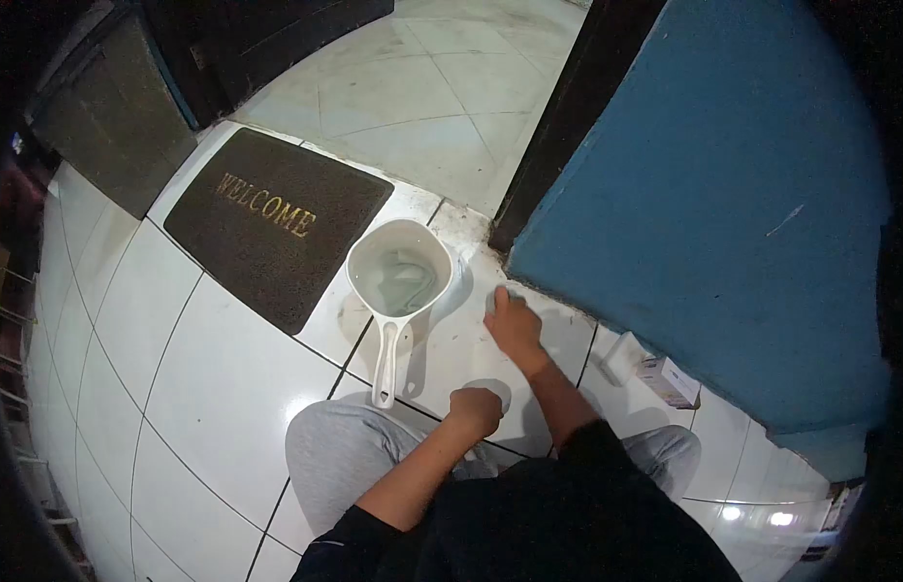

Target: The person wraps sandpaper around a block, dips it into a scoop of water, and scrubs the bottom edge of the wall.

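Note:
My right hand reaches low over the white floor tiles beside the blue wall. Its index finger points forward while the other fingers curl in; what they may hold is hidden. Closer to my body, my left hand is closed in a fist between my knees, and I cannot see inside it. To the left of both hands stands a white plastic water dipper, its handle towards me. Water is in it, with a pale, soft-looking piece, perhaps cloth, under the surface. Neither hand touches the dipper.
A dark doormat marked WELCOME lies left of the dipper. Beyond it is a doorway with a dark frame. The blue wall borders the right side. A small box and a white block sit at its foot.

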{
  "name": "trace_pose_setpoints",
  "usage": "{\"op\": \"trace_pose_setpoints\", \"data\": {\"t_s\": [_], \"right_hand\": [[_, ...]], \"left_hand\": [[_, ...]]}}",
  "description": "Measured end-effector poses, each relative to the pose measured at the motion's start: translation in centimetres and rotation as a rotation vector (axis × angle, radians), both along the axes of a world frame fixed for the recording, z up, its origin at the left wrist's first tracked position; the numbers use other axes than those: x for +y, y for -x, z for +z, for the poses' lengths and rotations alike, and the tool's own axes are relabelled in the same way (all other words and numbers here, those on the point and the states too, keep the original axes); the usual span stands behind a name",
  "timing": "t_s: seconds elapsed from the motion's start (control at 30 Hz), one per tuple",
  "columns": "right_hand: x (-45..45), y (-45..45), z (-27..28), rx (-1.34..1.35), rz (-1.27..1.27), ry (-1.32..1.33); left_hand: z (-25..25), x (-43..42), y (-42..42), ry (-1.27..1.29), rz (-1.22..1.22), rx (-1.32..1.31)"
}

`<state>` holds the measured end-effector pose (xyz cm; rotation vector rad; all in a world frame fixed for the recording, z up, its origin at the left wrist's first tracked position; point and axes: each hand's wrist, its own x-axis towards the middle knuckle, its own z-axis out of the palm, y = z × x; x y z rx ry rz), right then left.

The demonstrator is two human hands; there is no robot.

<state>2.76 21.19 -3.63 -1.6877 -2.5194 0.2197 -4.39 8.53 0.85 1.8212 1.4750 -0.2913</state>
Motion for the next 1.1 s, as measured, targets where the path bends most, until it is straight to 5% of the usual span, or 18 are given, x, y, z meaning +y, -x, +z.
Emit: {"op": "trace_pose_setpoints", "data": {"t_s": [0.17,0.4,0.67,0.93,1.1], "right_hand": [[2.1,0.4,-0.4,0.005,0.071,-0.023],[-6.4,-1.3,0.7,-0.061,0.030,0.102],[1.6,2.9,-0.1,-0.035,-0.047,0.052],[-6.7,-1.1,0.8,-0.068,0.031,0.082],[-1.8,1.1,-0.3,0.022,0.013,-0.019]], "left_hand": [[0.0,0.0,0.4,-0.037,0.012,0.008],[0.1,0.1,0.2,0.001,0.070,0.043],[0.1,0.1,0.8,-0.036,0.039,0.083],[0.5,-0.1,1.1,-0.047,0.055,0.048],[0.4,0.0,0.7,-0.011,0.045,0.040]]}}
